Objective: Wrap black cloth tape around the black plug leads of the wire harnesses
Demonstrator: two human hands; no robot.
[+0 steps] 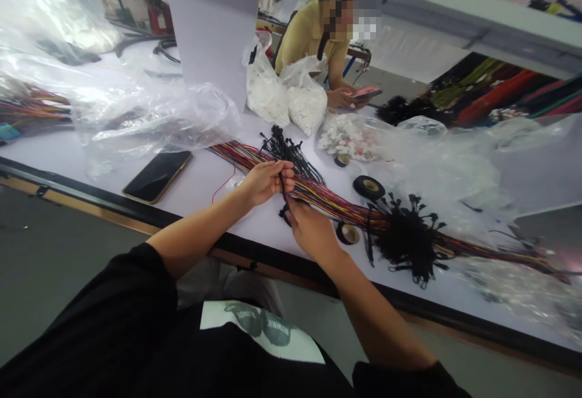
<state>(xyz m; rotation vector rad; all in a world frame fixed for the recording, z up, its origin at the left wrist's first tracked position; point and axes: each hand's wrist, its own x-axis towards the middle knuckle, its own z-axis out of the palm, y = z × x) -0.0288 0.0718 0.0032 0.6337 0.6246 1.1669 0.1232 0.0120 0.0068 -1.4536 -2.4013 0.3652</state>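
Near the middle of the table, my left hand [267, 181] is closed on a thin black cable [282, 184], pinching its upper part. Just below and to the right, my right hand [313, 233] has its fingers closed at the cable's lower end. Something black and rounded [285, 215] shows beside the right fingertips, mostly hidden. Both hands are over a long bundle of red, yellow and black wires [330, 199]. Short black cables [295, 158] lie in a pile behind my left hand. A larger heap of black cables with small ends [409, 237] sits to the right.
A phone [158, 176] lies at left by the table edge [191, 222]. Rolls of black tape [369, 187] and brown-cored tape [348, 233] stand at right. Bags of white parts [307, 104] and clear plastic [154, 116] lie behind. Across the table, a person [302, 40] holds a phone.
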